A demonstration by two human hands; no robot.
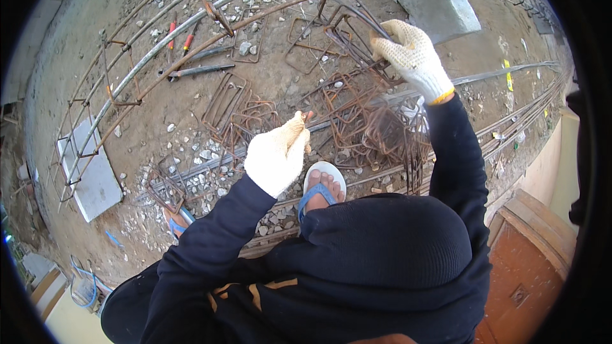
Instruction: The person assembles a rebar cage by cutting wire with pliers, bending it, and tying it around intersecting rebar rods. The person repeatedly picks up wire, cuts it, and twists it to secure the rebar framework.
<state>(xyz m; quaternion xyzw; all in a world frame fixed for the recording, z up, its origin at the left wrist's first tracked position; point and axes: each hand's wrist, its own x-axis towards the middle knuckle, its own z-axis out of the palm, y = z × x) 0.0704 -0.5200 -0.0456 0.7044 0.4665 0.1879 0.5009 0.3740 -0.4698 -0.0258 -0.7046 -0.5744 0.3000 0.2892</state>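
Note:
My right hand (411, 57), in a knitted cream glove, is closed around several bent rusty steel stirrups (362, 16). They lean up toward the rebar cage (293, 4) that arcs across the far side. Nearer my body, my left hand (277, 156) wears a similar glove, its thumb and fingers pressed together. A small reddish tip shows at its fingertips; I cannot tell whether it is a bare finger or a held piece. Below and between both hands lies a tangled pile of rusty stirrups (382, 134). More rectangular stirrups (226, 102) rest just beyond my left hand.
Red-handled pliers (189, 41) and a short metal bar (204, 70) lie on the dirt. Concrete slabs (95, 178) sit under the cage's left end and at the far right. Long thin rods (510, 129) run along the right. My sandalled foot (324, 186) stands among gravel.

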